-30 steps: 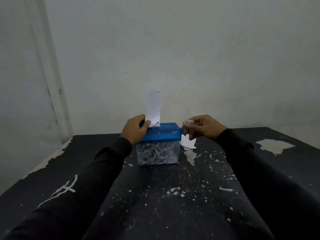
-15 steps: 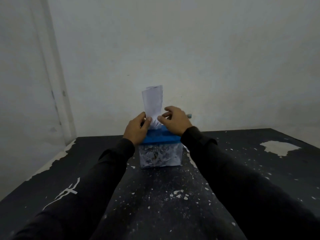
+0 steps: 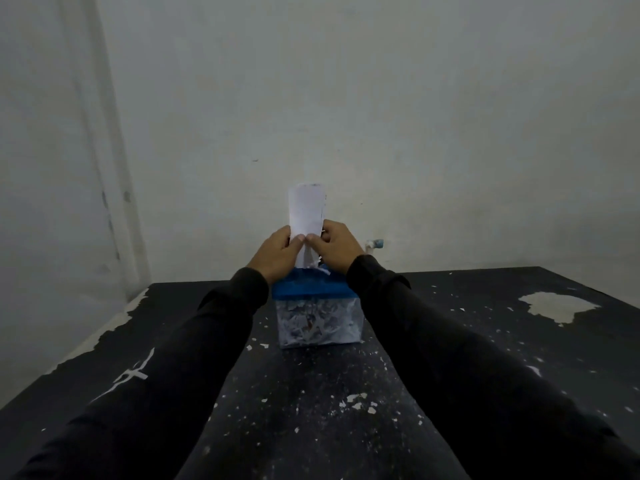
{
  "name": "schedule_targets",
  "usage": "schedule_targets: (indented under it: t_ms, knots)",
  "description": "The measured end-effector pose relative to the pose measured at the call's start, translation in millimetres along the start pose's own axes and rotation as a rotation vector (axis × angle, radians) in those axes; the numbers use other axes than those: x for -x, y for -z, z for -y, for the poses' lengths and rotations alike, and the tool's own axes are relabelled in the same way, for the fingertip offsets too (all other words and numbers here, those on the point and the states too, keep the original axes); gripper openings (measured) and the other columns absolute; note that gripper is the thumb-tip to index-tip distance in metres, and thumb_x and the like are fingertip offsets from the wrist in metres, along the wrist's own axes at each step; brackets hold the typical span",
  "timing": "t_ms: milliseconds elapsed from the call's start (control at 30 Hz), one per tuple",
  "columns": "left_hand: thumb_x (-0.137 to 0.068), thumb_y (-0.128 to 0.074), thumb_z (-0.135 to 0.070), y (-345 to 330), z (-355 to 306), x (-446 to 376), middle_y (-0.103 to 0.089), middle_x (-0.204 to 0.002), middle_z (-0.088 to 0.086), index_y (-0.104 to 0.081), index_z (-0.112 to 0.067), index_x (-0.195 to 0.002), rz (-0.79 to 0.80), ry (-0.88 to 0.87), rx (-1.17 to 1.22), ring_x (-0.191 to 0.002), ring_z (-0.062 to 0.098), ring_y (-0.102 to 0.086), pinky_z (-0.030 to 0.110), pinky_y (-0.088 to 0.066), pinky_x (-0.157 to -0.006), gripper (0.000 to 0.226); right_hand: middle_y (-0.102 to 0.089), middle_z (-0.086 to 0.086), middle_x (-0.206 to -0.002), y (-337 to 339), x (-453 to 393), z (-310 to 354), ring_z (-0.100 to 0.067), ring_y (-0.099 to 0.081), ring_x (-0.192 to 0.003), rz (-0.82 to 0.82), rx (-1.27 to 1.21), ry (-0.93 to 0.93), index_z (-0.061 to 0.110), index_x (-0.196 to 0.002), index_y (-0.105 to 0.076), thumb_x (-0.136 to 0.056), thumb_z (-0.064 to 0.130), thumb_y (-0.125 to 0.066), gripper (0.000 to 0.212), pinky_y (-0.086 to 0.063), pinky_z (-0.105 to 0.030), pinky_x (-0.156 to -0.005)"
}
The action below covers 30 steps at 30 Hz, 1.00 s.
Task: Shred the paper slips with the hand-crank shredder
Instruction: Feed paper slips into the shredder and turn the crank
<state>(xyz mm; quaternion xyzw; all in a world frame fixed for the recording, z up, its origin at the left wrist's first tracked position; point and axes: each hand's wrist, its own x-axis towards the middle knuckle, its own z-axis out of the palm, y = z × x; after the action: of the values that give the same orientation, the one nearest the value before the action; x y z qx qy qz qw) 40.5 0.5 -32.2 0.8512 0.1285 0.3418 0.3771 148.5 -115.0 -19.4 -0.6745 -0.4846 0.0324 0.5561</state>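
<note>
Head view: both hands raised together above the shredder, close enough that the thumbs nearly meet. Left hand and right hand pinching the lower part of one paper slip, thumbs on the near face, fingers behind. Slip held upright, bottom end ragged and just above the blue lid, presumably to keep it straight and centred over the feed slot; slot itself hidden by the hands. Crank knob visible beyond the right wrist, untouched, so cranking judged not possible until one hand lets go. Clear bin under the lid packed with shreds, nearly full by appearance. Shredder standing near the middle of the far edge of the surface, well apart from both side edges. Surface black, paint chipped: large bare patch toward the far right corner, flaking strip along the left edge, white flecks scattered across the near half. Black sleeves on both arms, white mark on the left sleeve. Room: plain pale walls, inside corner at left, dim light.
</note>
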Motion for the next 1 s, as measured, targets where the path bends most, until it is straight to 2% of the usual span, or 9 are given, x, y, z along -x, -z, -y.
schedule_targets:
  t_ms: [100, 233, 300, 400, 467, 633, 767, 933, 1000]
  knots:
    - [-0.109, -0.046, -0.027, -1, -1, 0, -0.068, -0.115, 0.011, -0.059, -0.006, -0.119, -0.053, -0.012, 0.059, -0.098, 0.022, -0.067, 0.027, -0.056, -0.079, 0.026, -0.071, -0.017, -0.118, 2, 0, -1, -0.032, -0.069, -0.103, -0.022, -0.012, 0.010, 0.002, -0.126, -0.064, -0.100, 0.010, -0.057, 0.028, -0.057, -0.047, -0.092]
    - [-0.103, -0.057, -0.027, 4, 3, -3, -0.071, -0.097, 0.017, -0.063, -0.002, -0.102, -0.111, -0.087, 0.052, -0.091, 0.033, -0.069, 0.043, -0.059, -0.078, 0.025, -0.070, -0.017, -0.120, 4, -1, 0, -0.031, -0.068, -0.105, -0.001, -0.039, 0.039, 0.002, -0.129, -0.062, -0.102, 0.013, -0.056, 0.030, -0.058, -0.047, -0.092]
    - [-0.102, -0.062, -0.025, 4, 1, -2, -0.073, -0.094, 0.009, -0.069, -0.008, -0.098, -0.154, -0.106, 0.054, -0.087, 0.024, -0.070, 0.032, -0.059, -0.074, 0.019, -0.071, -0.016, -0.120, 5, -2, 1, -0.030, -0.069, -0.104, -0.015, -0.062, 0.042, 0.003, -0.132, -0.061, -0.103, 0.016, -0.056, 0.032, -0.059, -0.047, -0.090]
    - [-0.101, -0.064, -0.024, 2, -7, 1, -0.074, -0.097, 0.003, -0.071, -0.013, -0.103, -0.189, -0.128, 0.089, -0.085, 0.014, -0.070, 0.016, -0.053, -0.069, 0.014, -0.072, -0.018, -0.117, 8, -1, 2, -0.031, -0.072, -0.099, -0.054, -0.109, 0.049, 0.003, -0.132, -0.060, -0.103, 0.016, -0.056, 0.032, -0.061, -0.049, -0.085]
    - [-0.101, -0.063, -0.029, 5, -9, 2, -0.074, -0.103, 0.003, -0.067, -0.013, -0.116, -0.098, -0.078, 0.155, -0.086, 0.011, -0.070, 0.012, -0.051, -0.067, 0.022, -0.072, -0.018, -0.115, 12, -2, 3, -0.033, -0.071, -0.098, -0.122, -0.142, 0.043, 0.003, -0.127, -0.062, -0.102, 0.016, -0.056, 0.029, -0.061, -0.052, -0.084]
    - [-0.092, -0.074, -0.017, 12, 5, 5, -0.071, -0.116, 0.000, -0.065, -0.014, -0.122, 0.280, 0.039, 0.083, -0.106, 0.011, -0.067, 0.025, -0.051, -0.094, 0.032, -0.070, -0.012, -0.112, 28, -1, 3, -0.030, -0.069, -0.098, -0.286, -0.194, 0.039, 0.006, -0.119, -0.062, -0.102, 0.016, -0.057, 0.021, -0.061, -0.044, -0.081]
    - [-0.086, -0.081, -0.031, 9, 13, 3, -0.074, -0.108, -0.002, -0.072, -0.017, -0.115, 0.223, 0.030, 0.010, -0.099, 0.013, -0.069, 0.026, -0.053, -0.086, 0.033, -0.069, -0.009, -0.112, 36, 8, -2, -0.023, -0.067, -0.095, -0.283, -0.205, 0.054, 0.008, -0.119, -0.061, -0.102, 0.015, -0.056, 0.019, -0.059, -0.030, -0.076]
    - [-0.081, -0.086, -0.024, 7, 16, -4, -0.076, -0.096, 0.003, -0.075, -0.010, -0.101, 0.116, 0.088, 0.027, -0.088, 0.017, -0.070, 0.022, -0.053, -0.074, 0.027, -0.072, -0.006, -0.104, 33, 11, -8, -0.023, -0.071, -0.094, -0.234, -0.287, 0.040, 0.013, -0.116, -0.062, -0.102, 0.014, -0.058, 0.015, -0.062, -0.042, -0.080]
    - [-0.078, -0.089, -0.024, 7, 17, -5, -0.076, -0.099, 0.003, -0.074, -0.010, -0.104, 0.105, 0.123, 0.038, -0.091, 0.018, -0.070, 0.024, -0.055, -0.078, 0.033, -0.072, -0.001, -0.104, 27, 12, -7, -0.018, -0.071, -0.093, -0.178, -0.280, 0.039, 0.011, -0.121, -0.062, -0.102, 0.015, -0.059, 0.020, -0.063, -0.040, -0.077]
